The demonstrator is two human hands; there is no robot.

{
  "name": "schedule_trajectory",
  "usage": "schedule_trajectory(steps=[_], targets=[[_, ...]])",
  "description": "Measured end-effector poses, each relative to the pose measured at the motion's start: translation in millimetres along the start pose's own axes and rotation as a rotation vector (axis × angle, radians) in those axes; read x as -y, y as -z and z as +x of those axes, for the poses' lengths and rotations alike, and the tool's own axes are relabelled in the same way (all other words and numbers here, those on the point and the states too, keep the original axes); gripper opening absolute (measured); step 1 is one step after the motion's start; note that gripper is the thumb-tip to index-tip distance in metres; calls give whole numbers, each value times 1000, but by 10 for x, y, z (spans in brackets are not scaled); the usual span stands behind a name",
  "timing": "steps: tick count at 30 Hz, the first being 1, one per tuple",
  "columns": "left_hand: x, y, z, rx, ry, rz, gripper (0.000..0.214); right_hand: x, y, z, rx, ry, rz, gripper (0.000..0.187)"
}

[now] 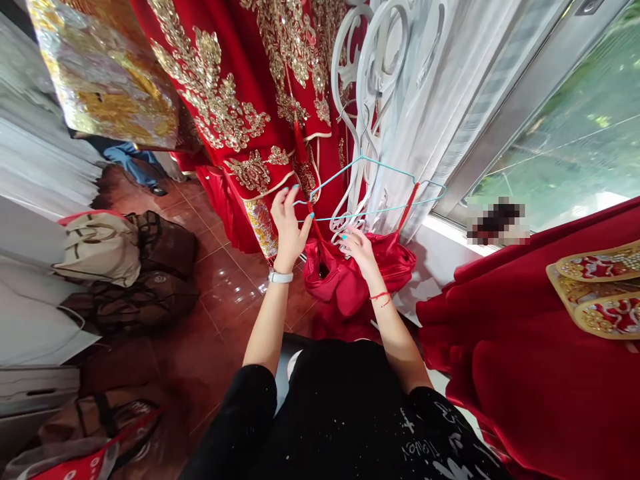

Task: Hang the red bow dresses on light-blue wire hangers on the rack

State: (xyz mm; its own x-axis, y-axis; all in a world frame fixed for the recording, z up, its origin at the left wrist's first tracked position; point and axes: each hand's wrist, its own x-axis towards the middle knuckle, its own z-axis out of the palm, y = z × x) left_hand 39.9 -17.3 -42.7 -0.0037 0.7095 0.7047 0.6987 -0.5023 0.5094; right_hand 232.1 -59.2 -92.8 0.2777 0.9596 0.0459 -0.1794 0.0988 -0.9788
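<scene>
Both hands work at a light-blue wire hanger (361, 158). Its hook is up by the white scrollwork rack (360, 60); can't tell if it carries the weight. Red garment (347, 283) sits just below the hanger, middle of the scene, near side of the rack. Right strap (407, 212) runs up over the hanger's right shoulder, left strap (316, 228) rises toward the left end.

Left hand (287, 217): grip open, thumb and fingers well apart, hanger's left end between them. Thumb tip right by the left strap; can't tell if it presses on it. White band (281, 277) on that wrist.

Right hand (357, 248): fingers loosely bent, over the red garment and just below the hanger's bottom bar. Can't tell if the grip has hold of fabric. Red string (380, 298) on that wrist.

Around: red dress with gold sequins (220, 93) far left of the rack, gold-and-white brocade piece (110, 80) further left, a person's jeans leg (133, 163) beyond it. Bags on the tiled floor (225, 287) at left, beige one (100, 247) beside brown one (167, 250). Window (565, 113) far right, larger red garment (500, 327) with ornate gold panel (600, 287) near right
</scene>
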Motion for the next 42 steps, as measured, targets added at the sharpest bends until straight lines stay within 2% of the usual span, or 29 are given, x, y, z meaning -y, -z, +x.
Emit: schedule_trajectory(steps=[2,3,4,6,7,9,11,14,18,21,24,27,29,31,32,33,34,36,38,40,42], targets=[[-31,25,-355,-112,96,-79,62,-48,-97,91,140,-87,142,49],[-40,41,-575,-93,156,-147,56,-33,-124,147,183,-88,194,52],[-42,59,-806,8,191,-248,46,-6,-151,198,241,-85,229,52],[-19,105,-1242,405,230,-389,31,53,-229,272,393,-90,258,49],[2,138,-1416,533,264,-401,27,72,-288,291,455,-95,254,47],[53,234,-1637,660,327,-408,24,79,-430,293,512,-103,216,45],[99,376,-1689,666,374,-408,22,55,-558,262,510,-99,177,49],[140,659,-1574,695,388,-366,20,24,-622,188,488,-55,144,56],[143,1068,-1394,748,362,-322,14,70,-496,90,481,-56,87,61],[119,1277,-1340,761,373,-360,12,123,-409,41,506,-87,52,64],[87,1311,-1330,645,369,-330,17,142,-415,28,510,-86,58,59],[56,1173,-1308,442,404,-329,21,127,-499,47,457,-62,111,53],[54,1035,-1256,201,467,-348,20,108,-563,70,426,-43,155,47],[82,908,-1168,-115,537,-347,22,87,-612,92,395,-43,176,39],[104,858,-1118,-216,562,-348,22,78,-626,102,375,-48,177,38],[127,818,-1069,-242,576,-358,22,71,-634,111,357,-55,176,38],[145,785,-1027,-183,570,-375,22,64,-635,119,345,-62,173,40],[152,729,-977,120,476,-402,25,57,-626,132,339,-69,171,44],[114,659,-980,414,306,-409,36,52,-607,143,348,-76,172,45],[55,564,-1028,606,155,-407,44,47,-587,152,356,-80,178,45],[9,464,-1097,746,94,-378,41,42,-568,157,359,-77,185,43]])
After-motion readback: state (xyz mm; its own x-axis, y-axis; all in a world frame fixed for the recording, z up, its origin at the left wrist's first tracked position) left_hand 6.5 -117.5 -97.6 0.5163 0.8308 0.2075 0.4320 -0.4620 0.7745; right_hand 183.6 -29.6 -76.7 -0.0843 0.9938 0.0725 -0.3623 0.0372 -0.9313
